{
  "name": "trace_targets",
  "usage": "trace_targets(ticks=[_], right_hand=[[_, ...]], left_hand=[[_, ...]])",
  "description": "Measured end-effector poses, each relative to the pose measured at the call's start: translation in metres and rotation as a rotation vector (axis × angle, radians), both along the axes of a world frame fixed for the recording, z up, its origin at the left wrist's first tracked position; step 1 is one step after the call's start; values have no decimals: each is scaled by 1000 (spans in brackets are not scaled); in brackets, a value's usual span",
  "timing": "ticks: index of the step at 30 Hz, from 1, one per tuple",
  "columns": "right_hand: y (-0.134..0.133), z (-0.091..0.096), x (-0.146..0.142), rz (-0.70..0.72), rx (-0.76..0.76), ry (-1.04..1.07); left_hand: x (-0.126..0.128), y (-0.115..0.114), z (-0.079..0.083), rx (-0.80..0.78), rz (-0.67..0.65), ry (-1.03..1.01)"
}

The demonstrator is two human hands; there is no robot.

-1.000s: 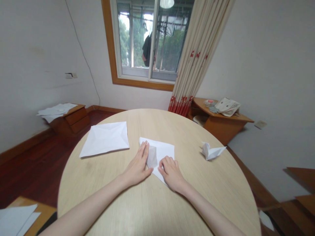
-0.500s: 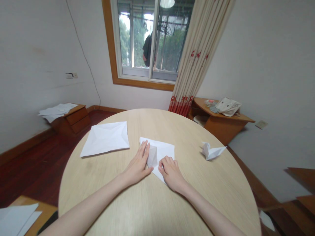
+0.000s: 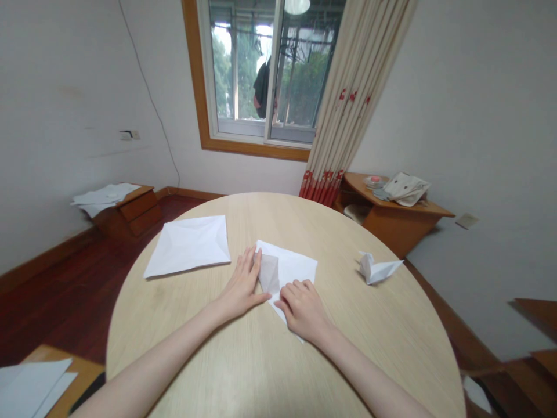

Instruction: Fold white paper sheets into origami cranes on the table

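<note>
Left hand (image 3: 242, 287) lies flat, fingers spread, pressing the left edge of a partly folded white sheet (image 3: 292, 269) near the middle of the round table (image 3: 261, 371). Right hand (image 3: 302, 307), fingers curled, presses the sheet's near corner. An unfolded creased sheet (image 3: 190, 245) lies toward the left edge; a folded paper figure (image 3: 376, 268) toward the right edge.

A single head-worn view looks forward and steeply down across the round table (image 3: 209, 360) from its near edge, close above it, facing the window (image 3: 265, 69) on the far wall.
</note>
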State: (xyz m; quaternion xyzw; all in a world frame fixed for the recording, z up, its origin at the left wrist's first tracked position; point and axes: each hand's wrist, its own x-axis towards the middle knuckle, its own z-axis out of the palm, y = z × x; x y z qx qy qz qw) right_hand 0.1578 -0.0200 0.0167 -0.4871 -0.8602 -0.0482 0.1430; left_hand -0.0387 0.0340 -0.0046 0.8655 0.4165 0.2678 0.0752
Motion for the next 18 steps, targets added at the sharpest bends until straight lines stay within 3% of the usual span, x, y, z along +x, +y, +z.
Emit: trace_targets(ticks=[12,18], right_hand=[[5,2,-8,14,-25,-146],[9,4,-7,55,-93,-108]], left_hand=[[-1,4,-1,-3,-7,-33],[-1,4,0,-4,-11,-35]])
